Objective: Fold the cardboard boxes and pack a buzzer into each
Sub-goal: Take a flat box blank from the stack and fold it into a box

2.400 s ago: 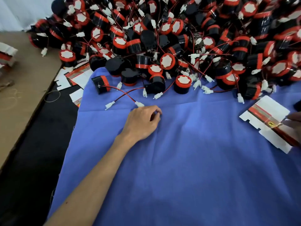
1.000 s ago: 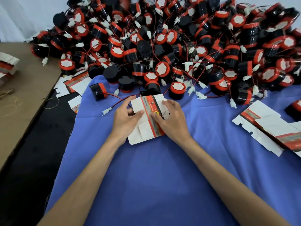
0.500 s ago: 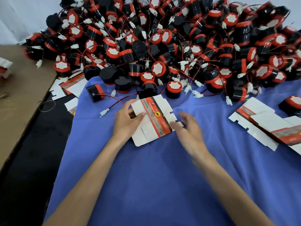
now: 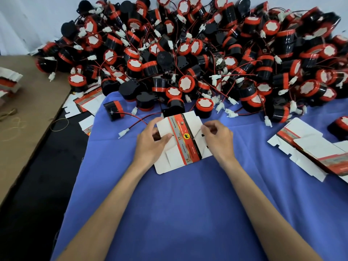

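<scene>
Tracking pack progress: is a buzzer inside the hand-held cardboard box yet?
No: the cardboard box lies flat, unfolded, on the blue cloth, gripped by left hand and right hand; the buzzers sit piled beyond it.

Blue-clothed table (image 4: 188,213), buzzers (image 4: 186,84), flat boxes (image 4: 308,155)

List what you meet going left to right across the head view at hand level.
Brown board → white connector → left hand → box → right hand → flat box stack.

head cam: over blue cloth (image 4: 188,213) near edge, wide-angle
facing: forward, down
range: close; buzzer pile (image 4: 188,53) at cloth's far side
</scene>
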`<state>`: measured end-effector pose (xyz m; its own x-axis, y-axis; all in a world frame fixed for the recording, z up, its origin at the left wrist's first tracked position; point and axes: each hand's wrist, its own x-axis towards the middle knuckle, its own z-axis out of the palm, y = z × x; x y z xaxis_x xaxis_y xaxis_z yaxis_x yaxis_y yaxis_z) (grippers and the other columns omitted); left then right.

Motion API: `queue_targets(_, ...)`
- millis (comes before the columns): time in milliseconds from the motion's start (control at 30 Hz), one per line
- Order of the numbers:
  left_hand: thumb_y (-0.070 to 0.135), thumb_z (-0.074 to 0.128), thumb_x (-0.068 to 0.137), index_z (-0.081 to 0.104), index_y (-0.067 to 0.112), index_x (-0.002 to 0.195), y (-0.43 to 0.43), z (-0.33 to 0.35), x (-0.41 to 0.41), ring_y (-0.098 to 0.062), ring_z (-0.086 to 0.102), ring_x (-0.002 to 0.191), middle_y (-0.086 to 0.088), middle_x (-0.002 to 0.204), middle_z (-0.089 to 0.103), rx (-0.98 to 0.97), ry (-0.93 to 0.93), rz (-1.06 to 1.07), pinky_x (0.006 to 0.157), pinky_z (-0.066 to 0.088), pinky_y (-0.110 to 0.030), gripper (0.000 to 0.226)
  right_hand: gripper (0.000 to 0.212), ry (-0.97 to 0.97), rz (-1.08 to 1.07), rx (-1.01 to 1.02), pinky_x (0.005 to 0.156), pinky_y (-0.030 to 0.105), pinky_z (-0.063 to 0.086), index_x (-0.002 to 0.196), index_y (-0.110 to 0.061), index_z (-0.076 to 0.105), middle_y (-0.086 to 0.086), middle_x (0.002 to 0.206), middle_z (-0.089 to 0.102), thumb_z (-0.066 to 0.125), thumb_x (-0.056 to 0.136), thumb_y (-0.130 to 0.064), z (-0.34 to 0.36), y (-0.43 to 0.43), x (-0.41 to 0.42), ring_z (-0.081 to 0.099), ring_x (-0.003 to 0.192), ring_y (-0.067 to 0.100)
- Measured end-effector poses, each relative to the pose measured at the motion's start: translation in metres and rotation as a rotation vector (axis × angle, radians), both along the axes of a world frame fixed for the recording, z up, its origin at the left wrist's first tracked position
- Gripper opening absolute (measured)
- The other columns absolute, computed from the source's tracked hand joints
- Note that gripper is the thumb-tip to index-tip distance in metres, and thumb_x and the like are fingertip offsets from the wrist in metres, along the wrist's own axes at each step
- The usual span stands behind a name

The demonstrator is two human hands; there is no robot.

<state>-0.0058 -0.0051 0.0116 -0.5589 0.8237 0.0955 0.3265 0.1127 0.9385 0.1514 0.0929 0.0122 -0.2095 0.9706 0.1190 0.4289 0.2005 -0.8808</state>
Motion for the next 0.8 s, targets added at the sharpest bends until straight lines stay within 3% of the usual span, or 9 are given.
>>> queue_targets(133,0.010,0.069,0.087,0.048,0.032,0.121,0.000,-0.001,-0.002,-0.009,0.068,0.092,0.011,0.094,0.071,0.078,-0.141,0.016,0.086,0.054,-0.035,0.046,0.013,0.222,0.079,-0.097,0.055,0.013,0.048,0.081,-0.028,0.061,-0.014,0.077,0.066,0.072,0.085,-0.024,0.003,-0.006,-0.008,0.061,0.065,-0.005)
queue_targets(200,0.012,0.071,0.086,0.047,0.025,0.127,0.001,-0.002,-0.003,-0.011,0.066,0.093,0.008,0.095,0.071,0.073,-0.148,0.086,0.088,0.052,-0.036,0.050,0.013,0.361,0.089,-0.177,0.061,0.019,0.052,0.084,-0.026,0.061,-0.009,0.082,0.068,0.069,0.088,-0.017,0.003,-0.012,-0.013,0.063,0.072,0.002)
queue_targets(267,0.022,0.077,0.081,0.051,0.019,0.126,0.000,-0.003,-0.004,-0.002,0.059,0.093,0.010,0.099,0.063,0.052,-0.001,0.213,0.087,0.048,-0.028,0.052,0.009,0.512,0.120,-0.304,0.066,0.027,0.054,0.089,-0.021,0.063,-0.004,0.083,0.067,0.060,0.094,-0.014,0.005,-0.017,-0.014,0.063,0.077,0.012)
queue_targets(333,0.032,0.078,0.080,0.056,0.013,0.116,-0.003,-0.004,-0.003,-0.010,0.048,0.103,0.003,0.107,0.048,0.064,0.257,0.332,0.087,0.039,-0.025,0.046,0.011,0.615,0.130,-0.367,0.060,0.028,0.053,0.091,-0.017,0.061,-0.004,0.079,0.065,0.054,0.097,-0.013,0.006,-0.019,-0.013,0.061,0.071,0.012)
queue_targets(400,0.036,0.070,0.087,0.061,0.009,0.105,-0.005,-0.004,0.001,-0.023,0.043,0.105,-0.006,0.105,0.047,0.047,0.545,0.344,0.088,0.037,-0.034,0.034,0.011,0.681,0.127,-0.381,0.051,0.024,0.051,0.090,-0.016,0.058,-0.005,0.075,0.065,0.051,0.098,-0.013,0.008,-0.023,-0.012,0.060,0.063,0.009)
queue_targets(467,0.041,0.058,0.094,0.062,0.012,0.102,-0.005,-0.003,0.010,-0.025,0.046,0.102,-0.004,0.102,0.057,-0.062,0.648,0.280,0.089,0.033,-0.041,0.030,0.010,0.730,0.158,-0.400,0.050,0.023,0.051,0.092,-0.016,0.055,-0.002,0.074,0.066,0.050,0.099,-0.013,0.009,-0.028,-0.014,0.061,0.060,0.009)
queue_targets(633,0.055,0.048,0.091,0.057,0.022,0.104,-0.005,0.003,0.032,-0.013,0.049,0.103,0.013,0.096,0.056,-0.126,0.483,0.208,0.092,0.016,-0.032,0.037,0.013,0.857,0.309,-0.507,0.063,0.029,0.053,0.106,-0.018,0.057,0.004,0.092,0.070,0.047,0.099,-0.013,0.011,-0.030,-0.013,0.064,0.075,0.016)
queue_targets(700,0.064,0.044,0.079,0.053,0.029,0.101,-0.004,0.009,0.030,-0.011,0.051,0.104,0.017,0.090,0.056,-0.133,0.224,0.165,0.097,0.022,-0.030,0.042,0.021,0.867,0.328,-0.546,0.064,0.028,0.056,0.115,-0.019,0.056,0.004,0.096,0.071,0.045,0.100,-0.009,0.010,-0.028,-0.011,0.067,0.077,0.016)
queue_targets(800,0.070,0.054,0.065,0.054,0.035,0.090,-0.004,0.015,0.023,-0.015,0.061,0.105,0.014,0.090,0.067,-0.066,-0.135,0.144,0.102,0.042,-0.044,0.043,0.032,0.786,0.364,-0.564,0.059,0.026,0.056,0.120,-0.017,0.056,0.001,0.090,0.073,0.045,0.096,0.001,0.011,-0.030,-0.010,0.068,0.072,0.014)
